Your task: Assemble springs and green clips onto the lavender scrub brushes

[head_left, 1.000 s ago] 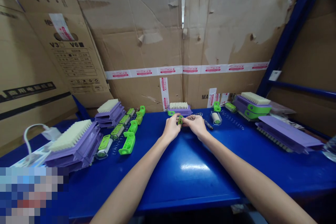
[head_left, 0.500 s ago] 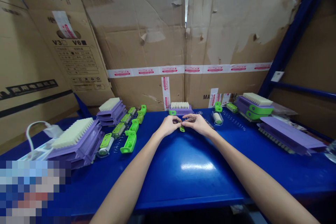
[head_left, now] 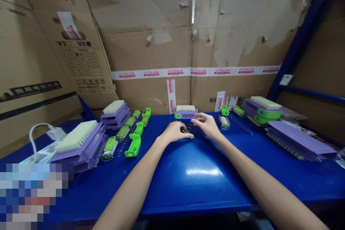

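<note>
My left hand (head_left: 174, 132) is curled, thumb and fingers closed on a small green plastic part (head_left: 192, 137) low over the blue table. Most of that part is hidden by the fingers. My right hand (head_left: 206, 124) is up and to the right, thumb and fingertips drawn close together; anything in them is too small to make out. A thin coil spring (head_left: 189, 126) shows faintly between the hands. Just behind the right fingertips lies a purple brush (head_left: 184, 115) with pale bristles up and a green end piece.
Purple brush pieces (head_left: 81, 147) are stacked at left, beside green clips (head_left: 134, 146) and green-topped cartridges (head_left: 109, 147). A clear-cased roller (head_left: 224, 122), loose springs (head_left: 244, 125) and more purple brushes (head_left: 296, 140) lie at right. Cardboard sheets (head_left: 151, 50) wall the back of the blue table (head_left: 196, 190).
My hands have moved apart. The right hand has shifted right and its fingers no longer meet the left's; the left has turned slightly, still around the green part.
</note>
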### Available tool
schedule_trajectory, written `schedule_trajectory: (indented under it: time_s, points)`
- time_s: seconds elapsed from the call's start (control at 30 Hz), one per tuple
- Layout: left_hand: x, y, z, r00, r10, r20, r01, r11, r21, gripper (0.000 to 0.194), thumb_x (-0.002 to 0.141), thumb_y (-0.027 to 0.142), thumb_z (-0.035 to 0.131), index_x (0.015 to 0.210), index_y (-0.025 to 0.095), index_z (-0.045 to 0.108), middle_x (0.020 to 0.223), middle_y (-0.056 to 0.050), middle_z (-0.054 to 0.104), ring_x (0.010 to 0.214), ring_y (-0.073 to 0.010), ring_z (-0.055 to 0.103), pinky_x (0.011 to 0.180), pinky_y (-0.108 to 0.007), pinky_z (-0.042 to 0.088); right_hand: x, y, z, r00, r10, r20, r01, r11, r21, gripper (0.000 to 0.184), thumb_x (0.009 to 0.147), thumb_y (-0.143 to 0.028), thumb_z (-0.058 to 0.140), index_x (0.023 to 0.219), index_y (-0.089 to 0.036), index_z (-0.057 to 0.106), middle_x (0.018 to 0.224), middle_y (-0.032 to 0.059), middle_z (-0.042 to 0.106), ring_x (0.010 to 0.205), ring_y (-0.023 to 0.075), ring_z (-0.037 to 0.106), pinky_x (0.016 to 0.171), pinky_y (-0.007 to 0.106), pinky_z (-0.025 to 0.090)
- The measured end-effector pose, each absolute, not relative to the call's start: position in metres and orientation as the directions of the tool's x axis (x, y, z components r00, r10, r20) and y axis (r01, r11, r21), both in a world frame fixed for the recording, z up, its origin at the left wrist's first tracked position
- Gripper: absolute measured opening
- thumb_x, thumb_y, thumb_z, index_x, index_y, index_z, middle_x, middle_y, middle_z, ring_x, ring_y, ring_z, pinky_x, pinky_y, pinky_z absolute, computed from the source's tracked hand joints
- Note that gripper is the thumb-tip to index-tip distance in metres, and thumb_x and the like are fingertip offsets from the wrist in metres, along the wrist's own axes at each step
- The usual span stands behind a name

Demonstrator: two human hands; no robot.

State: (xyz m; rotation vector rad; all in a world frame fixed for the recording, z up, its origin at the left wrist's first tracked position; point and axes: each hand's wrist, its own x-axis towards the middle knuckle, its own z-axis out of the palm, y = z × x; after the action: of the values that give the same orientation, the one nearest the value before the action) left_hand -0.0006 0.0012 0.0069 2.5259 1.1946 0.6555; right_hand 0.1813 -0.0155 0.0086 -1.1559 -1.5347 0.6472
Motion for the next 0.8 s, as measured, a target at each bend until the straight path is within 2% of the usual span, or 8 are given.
schedule_trajectory:
  time_s: [0.07,0.2,0.33,0.43,0.53,0.63,0.7,0.8]
  points:
    - [0.001,0.001,0.006,0.545,0.783,0.300,0.664,-0.622,0.415,0.046,0.064,0.059,0.066,0.090,0.020,0.069,0.091,-0.005,0.071,0.083,-0.0216,0.063,0.070,-0.027,0.044,0.180,-0.017,0.007,0.005,0.911,0.412,0.345,0.385,-0.856,0.037,0.072,-0.038,0.065,0.099,-0.013,0.063,0.074,0.0066,0.073,0.070,0.0203,0.068,0.070,0.031,0.052]
    - [0.006,-0.003,0.009,0.492,0.813,0.311,0.713,-0.581,0.393,0.033,0.074,0.051,0.059,0.085,0.020,0.067,0.083,-0.005,0.070,0.075,-0.0207,0.064,0.062,-0.025,0.042,0.178,-0.016,-0.001,-0.120,0.922,0.368,0.383,0.385,-0.840,0.040,0.074,-0.039,0.063,0.103,-0.013,0.064,0.086,0.0088,0.073,0.080,0.0220,0.068,0.072,0.031,0.052]
    - [0.010,-0.010,0.014,0.410,0.848,0.337,0.755,-0.523,0.396,0.033,0.076,0.039,0.060,0.103,0.020,0.061,0.077,-0.005,0.069,0.073,-0.0212,0.064,0.062,-0.025,0.041,0.178,-0.014,-0.006,-0.208,0.902,0.379,0.474,0.431,-0.768,0.036,0.080,-0.042,0.056,0.100,-0.015,0.067,0.098,0.0094,0.071,0.089,0.0224,0.066,0.080,0.033,0.051]
    - [0.013,-0.009,0.013,0.332,0.881,0.337,0.729,-0.467,0.501,0.040,0.076,0.038,0.060,0.109,0.017,0.055,0.070,-0.004,0.068,0.067,-0.0200,0.064,0.058,-0.025,0.040,0.178,-0.015,-0.006,-0.207,0.900,0.385,0.483,0.436,-0.759,0.040,0.080,-0.045,0.056,0.104,-0.015,0.066,0.100,0.0094,0.070,0.090,0.0219,0.065,0.081,0.034,0.050]
    - [0.016,-0.004,0.010,0.189,0.932,0.308,0.620,-0.357,0.699,0.038,0.079,0.045,0.056,0.103,0.016,0.053,0.060,-0.002,0.065,0.060,-0.0186,0.062,0.053,-0.024,0.039,0.175,-0.018,-0.006,-0.233,0.896,0.378,0.420,0.443,-0.792,0.048,0.073,-0.044,0.065,0.111,-0.015,0.062,0.097,0.0072,0.070,0.085,0.0202,0.065,0.078,0.032,0.051]
    - [0.019,0.001,0.008,0.121,0.963,0.240,0.462,-0.269,0.845,0.035,0.078,0.046,0.058,0.094,0.015,0.054,0.063,-0.003,0.067,0.060,-0.0178,0.064,0.054,-0.024,0.042,0.170,-0.019,-0.004,-0.219,0.892,0.395,0.338,0.449,-0.827,0.045,0.069,-0.040,0.069,0.104,-0.014,0.063,0.088,0.0052,0.070,0.079,0.0185,0.065,0.074,0.030,0.051]
    - [0.021,0.003,0.007,0.135,0.963,0.232,0.385,-0.267,0.884,0.032,0.078,0.044,0.059,0.091,0.016,0.053,0.068,-0.005,0.069,0.063,-0.0179,0.066,0.055,-0.024,0.045,0.168,-0.019,-0.003,-0.178,0.900,0.397,0.301,0.434,-0.849,0.037,0.069,-0.039,0.068,0.096,-0.014,0.064,0.083,0.0046,0.069,0.075,0.0179,0.064,0.071,0.030,0.050]
    - [0.023,0.002,0.006,0.184,0.935,0.304,0.316,-0.349,0.882,0.027,0.081,0.040,0.057,0.094,0.016,0.053,0.074,-0.006,0.071,0.070,-0.0180,0.067,0.062,-0.026,0.048,0.168,-0.018,-0.002,-0.114,0.907,0.405,0.272,0.421,-0.866,0.031,0.068,-0.035,0.067,0.090,-0.014,0.061,0.081,0.0043,0.068,0.075,0.0170,0.063,0.072,0.030,0.050]
